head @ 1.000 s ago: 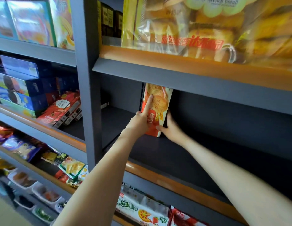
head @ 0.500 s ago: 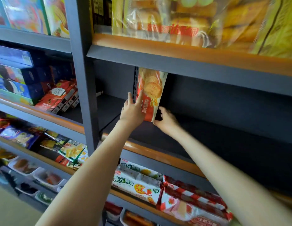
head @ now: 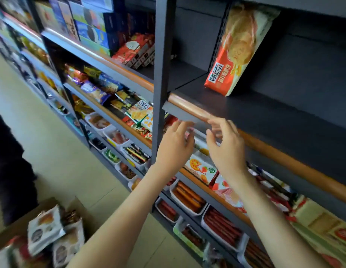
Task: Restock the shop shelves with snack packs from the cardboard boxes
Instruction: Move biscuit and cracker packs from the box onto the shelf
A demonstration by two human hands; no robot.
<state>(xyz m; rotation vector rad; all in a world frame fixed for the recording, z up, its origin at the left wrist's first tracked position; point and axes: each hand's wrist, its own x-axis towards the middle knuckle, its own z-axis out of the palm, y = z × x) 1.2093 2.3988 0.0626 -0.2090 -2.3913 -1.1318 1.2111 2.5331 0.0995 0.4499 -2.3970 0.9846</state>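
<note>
Head view: red biscuit pack [head: 235, 53], Chinese lettering

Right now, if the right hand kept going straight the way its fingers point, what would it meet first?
Most likely the orange front edge of the dark shelf: the right hand has its fingertips just short of it, pointing up and inward. Depth is unclear; the biscuit pack stands farther back.

Bright even daylight; wide-angle bending at edges; motion blur on fingers [head: 219, 123], left-edge shelves smeared.
</note>
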